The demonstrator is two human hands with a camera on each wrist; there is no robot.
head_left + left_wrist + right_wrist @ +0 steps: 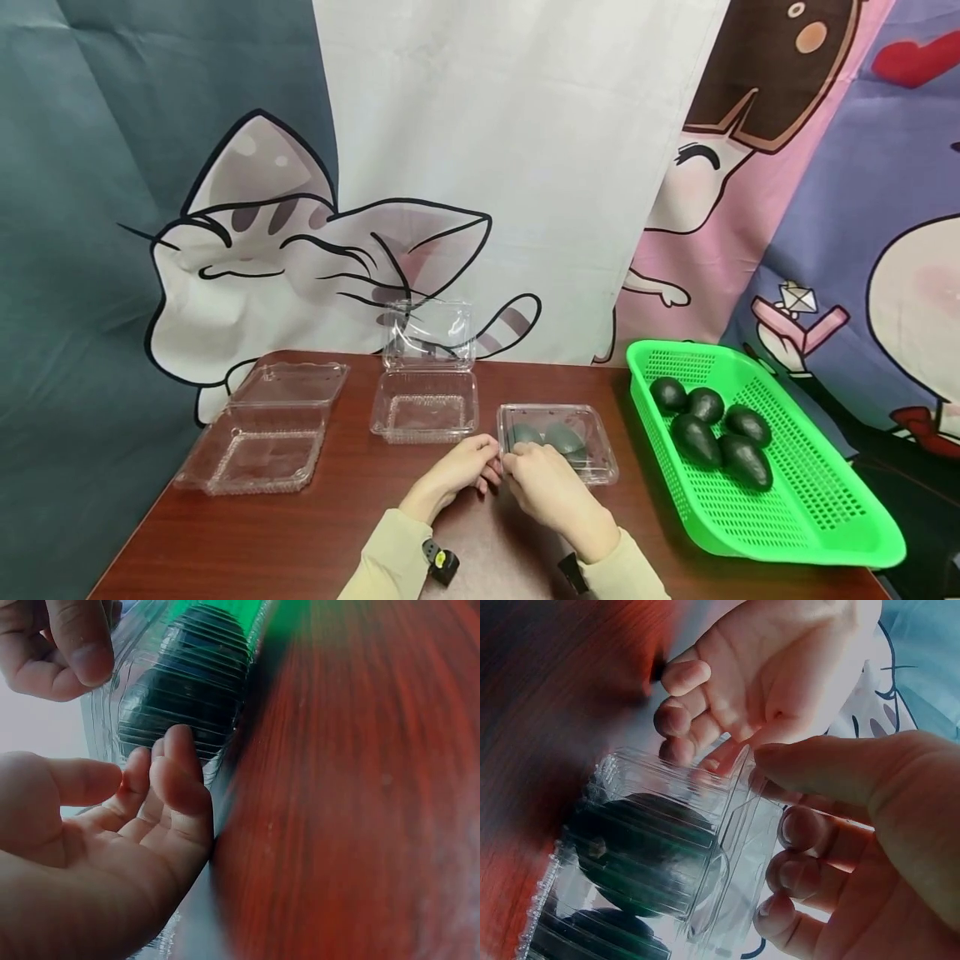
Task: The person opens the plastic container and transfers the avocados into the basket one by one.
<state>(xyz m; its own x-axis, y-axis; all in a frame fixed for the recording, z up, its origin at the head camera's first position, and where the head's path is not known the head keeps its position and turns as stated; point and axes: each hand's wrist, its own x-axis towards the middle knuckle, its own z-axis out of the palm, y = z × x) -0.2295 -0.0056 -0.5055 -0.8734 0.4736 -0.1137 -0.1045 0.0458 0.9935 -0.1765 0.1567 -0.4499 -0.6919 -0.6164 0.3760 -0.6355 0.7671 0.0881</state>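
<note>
A closed clear plastic clamshell box (602, 454) stands on the table with dark green avocados (564, 437) inside. My right hand (551, 492) is at its near left corner; in the right wrist view the thumb (810, 769) and forefinger pinch the flanged rim (739, 799). Beside the box's left end is my left hand (463, 469), palm turned toward it. Its fingers (184, 784) are loosely bent, with nothing gripped. Whether those fingertips touch the box wall, I cannot tell. Through the ribbed plastic, avocados (187, 690) also show in the left wrist view.
Two clear clamshell boxes stand with lids raised, one at the back middle (425, 417) and a larger one at the left (266, 458). On the right, a green basket (795, 533) holds several avocados (696, 442). Behind the brown table (352, 475) hangs a cartoon-printed cloth (525, 167).
</note>
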